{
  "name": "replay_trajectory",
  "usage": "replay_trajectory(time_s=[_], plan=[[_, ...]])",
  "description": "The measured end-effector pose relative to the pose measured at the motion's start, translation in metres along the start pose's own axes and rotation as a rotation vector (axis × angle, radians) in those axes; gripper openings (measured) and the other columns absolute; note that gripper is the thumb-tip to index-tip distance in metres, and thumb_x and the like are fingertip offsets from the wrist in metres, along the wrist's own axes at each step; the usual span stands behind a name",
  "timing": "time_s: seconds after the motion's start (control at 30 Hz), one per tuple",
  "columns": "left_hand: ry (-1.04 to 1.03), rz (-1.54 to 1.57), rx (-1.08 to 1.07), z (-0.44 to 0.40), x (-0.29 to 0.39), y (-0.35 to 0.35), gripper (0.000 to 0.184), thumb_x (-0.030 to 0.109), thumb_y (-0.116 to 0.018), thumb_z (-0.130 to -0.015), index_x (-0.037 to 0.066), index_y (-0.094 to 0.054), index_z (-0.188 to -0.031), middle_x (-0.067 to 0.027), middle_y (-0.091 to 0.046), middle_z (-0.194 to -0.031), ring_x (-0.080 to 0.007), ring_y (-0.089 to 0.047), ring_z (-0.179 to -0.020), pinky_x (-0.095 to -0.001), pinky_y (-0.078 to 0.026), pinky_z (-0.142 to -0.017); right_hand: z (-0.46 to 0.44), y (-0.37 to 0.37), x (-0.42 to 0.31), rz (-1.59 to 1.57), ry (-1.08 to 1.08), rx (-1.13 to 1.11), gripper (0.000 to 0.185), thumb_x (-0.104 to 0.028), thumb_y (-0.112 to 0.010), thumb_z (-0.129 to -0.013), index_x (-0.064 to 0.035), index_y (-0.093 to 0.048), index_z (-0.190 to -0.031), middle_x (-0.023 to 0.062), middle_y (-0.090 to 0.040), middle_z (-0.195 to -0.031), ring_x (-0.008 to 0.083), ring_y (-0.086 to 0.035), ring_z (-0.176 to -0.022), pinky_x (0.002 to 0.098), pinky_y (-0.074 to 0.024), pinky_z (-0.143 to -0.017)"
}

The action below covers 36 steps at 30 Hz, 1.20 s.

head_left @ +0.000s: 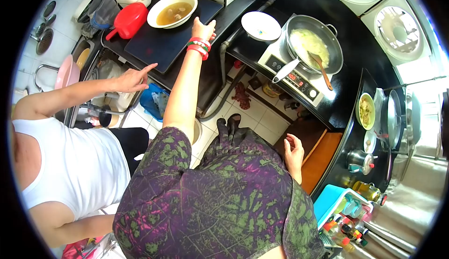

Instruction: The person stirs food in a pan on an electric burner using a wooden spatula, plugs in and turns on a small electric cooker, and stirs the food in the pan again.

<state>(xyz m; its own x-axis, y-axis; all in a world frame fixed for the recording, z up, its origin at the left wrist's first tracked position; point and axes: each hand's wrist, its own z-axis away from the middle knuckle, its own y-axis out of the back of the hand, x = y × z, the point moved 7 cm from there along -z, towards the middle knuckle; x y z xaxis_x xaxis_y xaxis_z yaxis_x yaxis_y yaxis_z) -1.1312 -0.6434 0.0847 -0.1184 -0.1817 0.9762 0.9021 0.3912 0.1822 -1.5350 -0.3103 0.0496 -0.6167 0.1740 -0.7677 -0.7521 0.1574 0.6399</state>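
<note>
My left hand [204, 31], with red bands on its wrist, reaches forward just right of a white bowl [155, 17] of brownish soup with pieces in it. Its fingers are apart and nothing shows in them; whether it touches the bowl's rim, I cannot tell. At my side hangs my right hand [293, 151], fingers loosely bent and holding nothing, by a brown wooden cabinet [322, 160]. Pale food [306, 44] lies in a wok [337, 48] on an induction cooker [291, 80], and a wooden spatula [322, 72] rests in it.
On my left, a person in a white top [75, 165] points a hand [133, 79] toward the dark counter board [156, 48]. A red dipper [130, 21] lies behind. A white plate [261, 26] stands beside the cooker; a food bowl [365, 111] and bottles [346, 231] are rightward.
</note>
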Motion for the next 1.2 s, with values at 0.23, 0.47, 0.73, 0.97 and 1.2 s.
replay_trajectory(time_s=[0.23, 0.47, 0.73, 0.97, 1.2], plan=[[-0.030, -0.028, -0.058, 0.039, -0.015, 0.009, 0.077, 0.024, -0.066, -0.083, -0.006, -0.023, -0.140, -0.0099, -0.063, -0.072, -0.0128, -0.057, -0.049, -0.0255, -0.048, -0.043, -0.003, -0.010, -0.002, -0.031, 0.016, -0.037, 0.024, -0.011, -0.063, -0.086, -0.0034, -0.061, -0.109, 0.0104, -0.065, -0.093, 0.0170, -0.063, -0.084, 0.0282, -0.0508, -0.075], [0.004, -0.052, -0.330, 0.079, -0.039, -0.016, 0.066, 0.028, -0.065, -0.085, -0.001, -0.035, -0.136, -0.0072, -0.060, -0.073, -0.0106, -0.056, -0.052, -0.0239, -0.047, -0.045, -0.008, -0.011, -0.016, 0.019, 0.040, -0.042, 0.024, -0.012, -0.062, -0.087, -0.0031, -0.061, -0.109, 0.0096, -0.065, -0.094, 0.0162, -0.063, -0.084, 0.0274, -0.0505, -0.075], [0.006, -0.065, -0.389, 0.095, -0.045, -0.025, 0.061, 0.025, -0.064, -0.085, -0.002, -0.039, -0.133, -0.0097, -0.061, -0.072, -0.0125, -0.057, -0.049, -0.0260, -0.048, -0.044, -0.007, -0.010, -0.014, -0.057, 0.010, -0.032, 0.020, -0.006, -0.060, -0.085, -0.0008, -0.060, -0.105, 0.0135, -0.062, -0.096, 0.0230, -0.064, -0.087, 0.0315, -0.0508, -0.074], [-0.056, -0.084, 0.051, 0.063, -0.054, 0.078, 0.062, 0.029, -0.067, -0.082, -0.001, -0.042, -0.130, -0.0100, -0.063, -0.072, -0.0136, -0.058, -0.049, -0.0273, -0.047, -0.043, -0.004, -0.007, -0.007, -0.064, -0.016, -0.008, 0.020, -0.007, -0.060, -0.085, -0.0008, -0.061, -0.105, 0.0131, -0.062, -0.094, 0.0228, -0.064, -0.086, 0.0315, -0.0505, -0.074], [-0.065, -0.462, 0.300, 0.069, -0.059, 0.194, 0.052, 0.007, -0.044, -0.090, -0.001, -0.027, -0.138, -0.0208, -0.066, -0.097, -0.0231, -0.065, -0.097, -0.0313, -0.050, -0.079, -0.003, -0.008, -0.002, -0.058, -0.017, -0.030, 0.021, -0.007, -0.060, -0.086, -0.0010, -0.060, -0.106, 0.0132, -0.062, -0.095, 0.0223, -0.064, -0.087, 0.0310, -0.0504, -0.075]])
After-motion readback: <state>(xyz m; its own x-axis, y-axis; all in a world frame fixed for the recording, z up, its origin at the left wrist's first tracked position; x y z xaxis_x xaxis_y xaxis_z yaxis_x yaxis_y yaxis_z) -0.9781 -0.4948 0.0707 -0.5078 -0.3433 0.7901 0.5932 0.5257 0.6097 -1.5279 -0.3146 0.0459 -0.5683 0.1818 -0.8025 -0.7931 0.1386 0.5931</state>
